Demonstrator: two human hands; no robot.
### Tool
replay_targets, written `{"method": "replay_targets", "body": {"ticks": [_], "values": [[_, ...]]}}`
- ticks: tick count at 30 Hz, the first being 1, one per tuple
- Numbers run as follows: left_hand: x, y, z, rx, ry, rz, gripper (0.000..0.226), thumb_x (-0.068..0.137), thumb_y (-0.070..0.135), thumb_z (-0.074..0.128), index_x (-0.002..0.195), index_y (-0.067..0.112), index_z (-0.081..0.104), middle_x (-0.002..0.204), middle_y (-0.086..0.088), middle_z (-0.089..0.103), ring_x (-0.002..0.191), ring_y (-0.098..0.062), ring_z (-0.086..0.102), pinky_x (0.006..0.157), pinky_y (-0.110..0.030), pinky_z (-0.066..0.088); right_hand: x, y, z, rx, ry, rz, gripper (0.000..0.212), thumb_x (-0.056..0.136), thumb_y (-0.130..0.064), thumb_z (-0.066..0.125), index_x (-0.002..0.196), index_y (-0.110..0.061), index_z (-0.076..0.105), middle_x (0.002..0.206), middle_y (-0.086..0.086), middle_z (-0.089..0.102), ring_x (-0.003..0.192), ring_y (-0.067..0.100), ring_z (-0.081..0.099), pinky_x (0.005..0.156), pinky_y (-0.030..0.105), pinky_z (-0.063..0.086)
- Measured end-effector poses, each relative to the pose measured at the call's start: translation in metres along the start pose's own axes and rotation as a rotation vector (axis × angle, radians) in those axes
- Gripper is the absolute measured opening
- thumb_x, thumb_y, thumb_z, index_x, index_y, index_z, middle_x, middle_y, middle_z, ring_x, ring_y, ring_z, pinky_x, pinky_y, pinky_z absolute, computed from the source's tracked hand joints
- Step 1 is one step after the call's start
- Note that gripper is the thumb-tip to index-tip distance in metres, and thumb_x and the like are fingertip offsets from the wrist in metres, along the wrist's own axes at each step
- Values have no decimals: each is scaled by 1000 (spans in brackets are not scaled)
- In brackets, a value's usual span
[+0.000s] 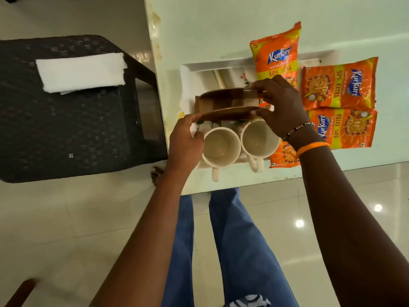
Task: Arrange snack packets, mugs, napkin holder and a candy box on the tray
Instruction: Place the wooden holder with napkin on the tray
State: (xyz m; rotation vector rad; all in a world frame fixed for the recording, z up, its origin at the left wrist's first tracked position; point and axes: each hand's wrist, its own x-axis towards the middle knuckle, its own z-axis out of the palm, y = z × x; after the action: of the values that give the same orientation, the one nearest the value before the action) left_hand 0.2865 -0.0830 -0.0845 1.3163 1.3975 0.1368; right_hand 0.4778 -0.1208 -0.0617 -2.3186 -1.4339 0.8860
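A white tray (190, 69) sits on the pale tabletop (221, 29), close to the near edge. Over its middle, both hands carry a brown wooden napkin holder (228, 101) — two rounded side plates joined by a flat base, with nothing visible between them. The right hand (285, 107) grips the holder's right end, thumb on the near plate and fingers curled over the far one. The left hand (186, 140) meets the left end of the near plate with its fingertips, its fingers partly curled; whether it truly pinches the plate cannot be told.

Two cream mugs stand side by side in the tray's near part, just below the holder, openings up and handles pointing toward the person: the left mug (221, 145) touches the left hand, and the right mug (259, 138) is partly under the right wrist.

Four orange Kurkure snack packets lie at the right. One packet (276, 54) stands lengthwise across the tray's far right rim. Two more — an upper packet (338, 85) and a lower packet (345, 127) — lie sideways, just beside each other on the tabletop. A fourth packet (283, 156) shows only partly under the right wrist.

To the left, a folded white cloth (81, 72) rests on a dark woven chair (66, 129).
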Motion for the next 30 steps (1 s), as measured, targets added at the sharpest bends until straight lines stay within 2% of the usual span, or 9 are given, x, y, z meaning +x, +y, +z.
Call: {"method": "replay_targets", "body": {"ticks": [3,7,11,14,16,19,23,25,30], "values": [[2,-5,6,-23,-3,-71,34,94,11,42,125,20,53,128,-1,56,105,-6,46,87,-23,35,3,7,2,-41,-34,-1,52,66,-5,75,115,-8,59,113,19,56,101,29,56,81,23,41],[6,-10,3,-10,-23,-77,29,95,20,44,121,21,56,116,3,58,101,-7,48,86,-23,36,7,-1,1,22,-117,26,50,68,-8,76,115,-10,61,114,21,56,103,33,57,92,39,48],[10,-11,-12,-129,-42,-129,24,93,17,45,108,25,63,109,9,59,104,-9,53,77,-14,37,10,-11,1,-90,-106,63,36,78,-22,68,112,-12,63,118,18,57,110,32,51,95,33,35],[9,-12,-36,-311,-44,-201,24,94,15,44,105,23,63,118,0,61,105,-14,58,87,-21,43,16,-38,6,-118,-22,50,24,82,-21,63,103,-10,65,114,18,59,110,32,51,97,30,28],[8,-15,-60,-458,-24,-258,23,94,13,43,107,18,62,115,-4,62,103,-17,60,96,-29,43,25,-68,18,-28,-12,22,20,82,-16,62,100,-8,66,110,19,60,102,32,56,92,28,34],[10,-26,-98,-612,41,-301,23,94,12,41,104,15,61,106,-2,63,99,-15,61,100,-32,41,38,-119,50,218,-118,-8,18,83,-15,61,99,-8,66,108,12,66,97,24,62,80,15,40],[22,-45,-142,-665,142,-351,23,96,12,39,102,16,60,97,1,64,93,-11,61,97,-30,42,64,-174,109,500,-234,155,38,85,-17,61,120,-4,52,118,11,60,111,21,56,97,30,42],[30,-52,-161,-689,164,-353,22,95,12,40,100,16,61,97,1,64,93,-11,62,94,-28,44,81,-190,135,606,-238,292,46,85,-19,61,125,0,47,107,8,56,100,18,53,89,30,43],[41,-61,-189,-685,140,-326,22,94,14,42,92,20,63,98,2,66,96,-11,63,85,-23,47,112,-208,162,748,-111,457,36,82,-22,65,107,3,59,94,12,60,87,23,56,77,34,48]]}}
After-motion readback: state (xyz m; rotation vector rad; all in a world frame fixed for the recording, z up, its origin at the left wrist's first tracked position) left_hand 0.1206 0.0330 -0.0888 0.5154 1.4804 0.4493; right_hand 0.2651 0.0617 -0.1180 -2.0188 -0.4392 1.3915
